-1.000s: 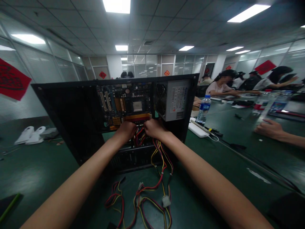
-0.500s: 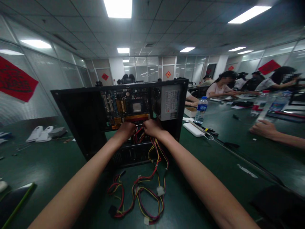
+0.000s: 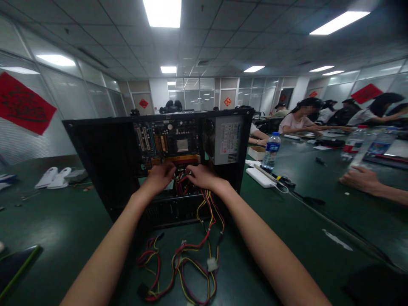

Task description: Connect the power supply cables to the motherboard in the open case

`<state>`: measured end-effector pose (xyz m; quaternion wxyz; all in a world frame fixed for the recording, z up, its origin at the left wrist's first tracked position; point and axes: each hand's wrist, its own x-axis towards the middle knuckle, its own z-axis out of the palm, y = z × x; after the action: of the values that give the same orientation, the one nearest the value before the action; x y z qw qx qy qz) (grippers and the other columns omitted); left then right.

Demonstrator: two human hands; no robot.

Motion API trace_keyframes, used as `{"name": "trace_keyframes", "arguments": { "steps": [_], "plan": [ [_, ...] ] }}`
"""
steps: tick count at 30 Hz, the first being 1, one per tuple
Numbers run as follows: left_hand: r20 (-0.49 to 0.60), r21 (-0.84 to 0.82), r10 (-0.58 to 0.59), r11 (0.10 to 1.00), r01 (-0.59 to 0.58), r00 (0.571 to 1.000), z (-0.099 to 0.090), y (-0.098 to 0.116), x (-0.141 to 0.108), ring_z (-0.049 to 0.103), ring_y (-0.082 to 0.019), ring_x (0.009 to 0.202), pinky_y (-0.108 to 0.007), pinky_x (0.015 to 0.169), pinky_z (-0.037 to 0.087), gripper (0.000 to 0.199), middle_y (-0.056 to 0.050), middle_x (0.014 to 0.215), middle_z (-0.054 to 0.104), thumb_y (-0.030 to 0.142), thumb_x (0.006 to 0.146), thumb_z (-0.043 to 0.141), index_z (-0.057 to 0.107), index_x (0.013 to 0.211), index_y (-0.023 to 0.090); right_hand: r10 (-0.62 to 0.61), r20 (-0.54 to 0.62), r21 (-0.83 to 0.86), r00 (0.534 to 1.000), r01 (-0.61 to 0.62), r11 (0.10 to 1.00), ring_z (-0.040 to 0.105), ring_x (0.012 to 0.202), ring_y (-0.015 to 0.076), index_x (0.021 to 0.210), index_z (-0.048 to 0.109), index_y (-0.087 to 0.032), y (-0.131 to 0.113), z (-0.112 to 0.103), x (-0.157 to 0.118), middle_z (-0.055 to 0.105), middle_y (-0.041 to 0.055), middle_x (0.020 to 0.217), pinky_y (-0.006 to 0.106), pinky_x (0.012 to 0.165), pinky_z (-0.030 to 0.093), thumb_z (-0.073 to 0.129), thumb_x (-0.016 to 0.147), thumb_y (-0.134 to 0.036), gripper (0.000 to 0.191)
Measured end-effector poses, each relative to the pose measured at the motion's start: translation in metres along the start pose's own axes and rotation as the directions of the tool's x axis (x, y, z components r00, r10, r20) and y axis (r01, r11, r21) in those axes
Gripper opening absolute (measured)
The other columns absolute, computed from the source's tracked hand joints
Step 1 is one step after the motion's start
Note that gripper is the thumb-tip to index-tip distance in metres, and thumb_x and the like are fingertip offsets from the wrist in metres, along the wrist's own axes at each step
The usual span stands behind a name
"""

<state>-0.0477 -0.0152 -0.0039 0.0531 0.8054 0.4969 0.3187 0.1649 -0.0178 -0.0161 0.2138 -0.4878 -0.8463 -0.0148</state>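
A black computer case [image 3: 95, 170] stands open-sided on the table in front of me. Inside it are a motherboard [image 3: 149, 138] with a bare processor socket and memory slots, and a grey power supply [image 3: 227, 140]. My left hand [image 3: 159, 176] is at the motherboard's lower edge, its fingers bent and loosely apart, with nothing visible in them. Just to the right, my right hand [image 3: 201, 176] pinches the red and black power cables [image 3: 182, 183] below the memory slots. The ends of its fingers are partly hidden. More power cables [image 3: 208, 221] spill out onto the table.
White connectors [image 3: 212, 264] hang on the loose cables. Right of the case are a water bottle [image 3: 271, 152], a white power bank [image 3: 259, 177] and a small box [image 3: 256, 152]. A co-worker's hand [image 3: 361, 179] rests farther right. White slippers [image 3: 54, 178] lie left on the green table [image 3: 73, 225].
My left hand has drawn back to the left, away from the cables and my right hand. My right hand stays near the same spot. The view has shifted slightly.
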Motion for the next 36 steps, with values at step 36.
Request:
{"name": "trace_keyframes", "arguments": {
  "steps": [36],
  "plan": [
    [0.346, -0.709, 0.184, 0.694, 0.127, 0.92, 0.036, 0.112, -0.063, 0.06, -0.016, 0.075, -0.03, 0.07, 0.05, 0.016, -0.003, 0.084, 0.063, 0.02, 0.08, 0.064, 0.058, 0.093, 0.015, -0.308, 0.191, 0.205, 0.932, 0.269, 0.941, 0.068, 0.093, 0.018, 0.108, 0.075, -0.017, -0.061, -0.128, -0.078, 0.076, 0.0066, 0.106, 0.027, 0.08, 0.047, 0.05, 0.102, -0.025, 0.027]
  ]
}}
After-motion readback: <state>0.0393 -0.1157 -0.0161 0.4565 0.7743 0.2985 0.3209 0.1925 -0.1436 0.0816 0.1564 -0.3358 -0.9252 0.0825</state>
